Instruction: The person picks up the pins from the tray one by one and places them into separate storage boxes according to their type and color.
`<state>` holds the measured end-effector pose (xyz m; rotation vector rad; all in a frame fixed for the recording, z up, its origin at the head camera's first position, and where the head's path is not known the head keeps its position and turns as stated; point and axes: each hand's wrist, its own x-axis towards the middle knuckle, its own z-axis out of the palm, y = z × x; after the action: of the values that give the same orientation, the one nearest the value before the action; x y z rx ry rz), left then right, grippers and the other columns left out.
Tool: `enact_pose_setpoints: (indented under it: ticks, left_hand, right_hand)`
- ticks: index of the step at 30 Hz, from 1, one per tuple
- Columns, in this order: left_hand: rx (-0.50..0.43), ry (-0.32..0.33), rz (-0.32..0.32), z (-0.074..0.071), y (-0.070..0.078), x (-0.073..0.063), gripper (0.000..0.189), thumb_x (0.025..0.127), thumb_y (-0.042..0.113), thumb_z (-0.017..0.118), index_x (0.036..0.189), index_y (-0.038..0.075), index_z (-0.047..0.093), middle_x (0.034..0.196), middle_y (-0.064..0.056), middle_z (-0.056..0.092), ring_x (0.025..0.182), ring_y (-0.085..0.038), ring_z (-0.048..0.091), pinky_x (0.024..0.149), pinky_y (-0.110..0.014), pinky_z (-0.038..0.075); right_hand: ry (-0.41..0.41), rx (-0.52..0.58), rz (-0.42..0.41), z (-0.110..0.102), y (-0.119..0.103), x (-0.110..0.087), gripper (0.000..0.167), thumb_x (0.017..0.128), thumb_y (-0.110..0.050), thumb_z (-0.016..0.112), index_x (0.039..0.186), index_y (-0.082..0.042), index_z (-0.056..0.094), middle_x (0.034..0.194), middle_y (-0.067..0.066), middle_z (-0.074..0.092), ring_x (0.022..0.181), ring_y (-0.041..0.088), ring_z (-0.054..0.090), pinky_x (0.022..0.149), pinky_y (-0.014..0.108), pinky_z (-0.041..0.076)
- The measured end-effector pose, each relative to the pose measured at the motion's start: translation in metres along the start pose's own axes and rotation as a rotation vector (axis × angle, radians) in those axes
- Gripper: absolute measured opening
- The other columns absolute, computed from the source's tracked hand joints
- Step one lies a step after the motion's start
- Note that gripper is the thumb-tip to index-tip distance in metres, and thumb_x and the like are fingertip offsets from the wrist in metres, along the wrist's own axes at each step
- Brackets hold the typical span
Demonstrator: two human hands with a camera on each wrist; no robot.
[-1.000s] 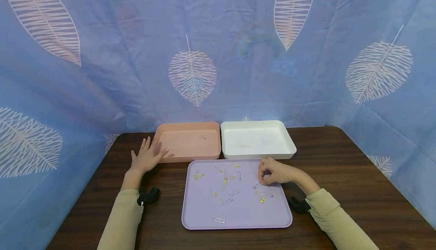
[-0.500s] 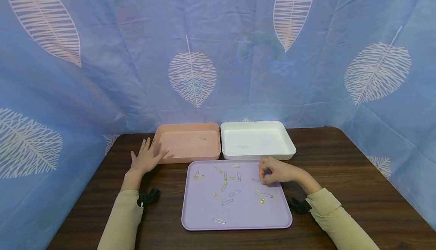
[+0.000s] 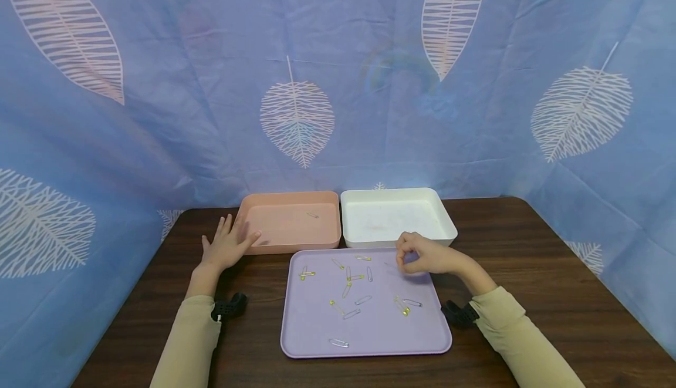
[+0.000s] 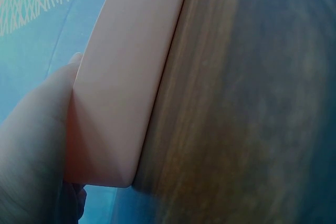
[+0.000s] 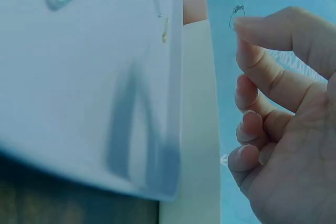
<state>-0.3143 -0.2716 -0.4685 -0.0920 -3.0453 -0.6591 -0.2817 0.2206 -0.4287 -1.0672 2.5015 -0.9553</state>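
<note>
My right hand [image 3: 425, 255] is raised over the back right of a lavender tray [image 3: 380, 335]. Between thumb and forefinger it pinches a small silver safety pin [image 5: 239, 10]; the other fingers curl in towards the palm. Silver and yellow safety pins lie scattered on the lavender tray, among them a silver one [image 3: 339, 343] near its front edge and a yellow pair [image 3: 402, 306] at the right. My left hand [image 3: 224, 249] rests with spread fingers on the front left corner of a pink tray [image 4: 123, 77], its thumb over the rim.
One safety pin [image 3: 313, 215] lies inside the pink tray. A white tray [image 3: 398, 215] stands to its right, just behind the lavender one. All three are on a dark wooden table [image 3: 507, 247], with a blue leaf-print cloth [image 3: 338, 83] hanging behind.
My right hand has lifted the silver safety pin off the lavender tray and moved up towards the white tray. My left hand has stayed in place.
</note>
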Motion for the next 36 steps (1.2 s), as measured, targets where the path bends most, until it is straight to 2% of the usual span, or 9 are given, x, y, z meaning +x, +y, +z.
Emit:
enact_pose_setpoints:
  ticks: [10, 18, 23, 28, 36]
  left_hand:
    - [0.007, 0.002, 0.005, -0.002, -0.002, -0.001, 0.093, 0.091, 0.073, 0.036, 0.158, 0.017, 0.006, 0.163, -0.022, -0.001, 0.151, -0.043, -0.002, 0.104, -0.080, -0.004]
    - [0.028, 0.002, 0.009, -0.002, -0.004, 0.000, 0.093, 0.091, 0.075, 0.035, 0.158, 0.018, 0.004, 0.163, -0.023, 0.001, 0.150, -0.044, -0.003, 0.104, -0.080, -0.006]
    - [0.034, 0.007, 0.006, -0.003, -0.002, 0.000, 0.094, 0.090, 0.076, 0.034, 0.158, 0.020, 0.003, 0.163, -0.023, 0.000, 0.151, -0.042, -0.003, 0.104, -0.080, -0.005]
    - [0.031, 0.010, 0.009, -0.002, 0.000, 0.001, 0.094, 0.090, 0.076, 0.034, 0.158, 0.019, 0.005, 0.163, -0.023, 0.001, 0.151, -0.042, -0.002, 0.104, -0.080, -0.005]
    - [0.042, 0.007, 0.016, 0.000, -0.001, 0.001, 0.093, 0.091, 0.075, 0.035, 0.158, 0.019, 0.004, 0.163, -0.023, 0.001, 0.151, -0.043, -0.002, 0.104, -0.080, -0.006]
  right_hand:
    - [0.057, 0.008, -0.008, -0.008, -0.013, 0.021, 0.007, 0.087, -0.008, 0.068, 0.081, -0.013, 0.066, 0.097, 0.005, 0.046, 0.098, 0.029, 0.038, 0.083, 0.047, 0.036]
    - [0.121, 0.022, 0.029, -0.007, -0.018, 0.049, 0.009, 0.083, -0.008, 0.069, 0.079, -0.015, 0.067, 0.102, 0.006, 0.051, 0.108, 0.023, 0.044, 0.095, 0.044, 0.036]
    - [0.139, 0.014, 0.013, -0.013, -0.023, 0.064, 0.007, 0.086, -0.010, 0.070, 0.081, -0.015, 0.068, 0.103, 0.006, 0.051, 0.104, 0.024, 0.042, 0.094, 0.047, 0.037]
    - [0.147, 0.034, -0.008, -0.018, -0.029, 0.077, 0.005, 0.089, -0.009, 0.068, 0.084, -0.010, 0.068, 0.105, 0.009, 0.052, 0.104, 0.031, 0.044, 0.093, 0.054, 0.037]
    - [0.149, 0.083, 0.039, -0.019, -0.033, 0.106, 0.004, 0.091, -0.011, 0.067, 0.087, -0.008, 0.067, 0.109, 0.010, 0.051, 0.110, 0.030, 0.045, 0.098, 0.053, 0.036]
